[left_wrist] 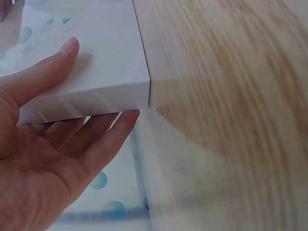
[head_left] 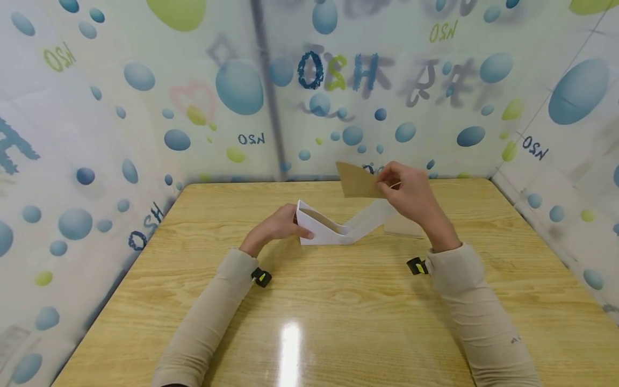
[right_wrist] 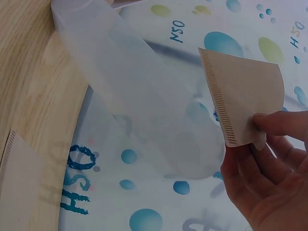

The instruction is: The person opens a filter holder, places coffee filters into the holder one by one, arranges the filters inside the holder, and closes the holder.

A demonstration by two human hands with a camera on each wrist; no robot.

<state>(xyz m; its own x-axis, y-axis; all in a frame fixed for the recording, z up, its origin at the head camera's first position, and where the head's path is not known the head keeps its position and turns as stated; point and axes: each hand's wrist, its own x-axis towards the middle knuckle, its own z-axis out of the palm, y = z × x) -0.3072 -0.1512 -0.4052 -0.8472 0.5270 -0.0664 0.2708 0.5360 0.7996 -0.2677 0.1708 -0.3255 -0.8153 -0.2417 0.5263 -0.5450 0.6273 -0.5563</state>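
Observation:
My left hand (head_left: 279, 223) grips the end of a white wedge-shaped box (head_left: 321, 235), thumb on its near side and fingers behind. The box stands on the table with its top open, and brown shows inside the opening. A translucent lid (head_left: 368, 220) tilts up to the right from the box's low end. Above the lid, my right hand (head_left: 411, 194) pinches a brown paper coffee filter (right_wrist: 240, 94) with a crimped edge. Another pale brown filter (head_left: 403, 228) lies on the table behind the lid, partly hidden by it; whether it is a single one I cannot tell.
The wood-grain table (head_left: 309, 312) reaches back to a patterned fabric wall (head_left: 309, 123) with blue and green dots. Black straps hang at both sleeve cuffs. A bright light reflection falls on the table's near part.

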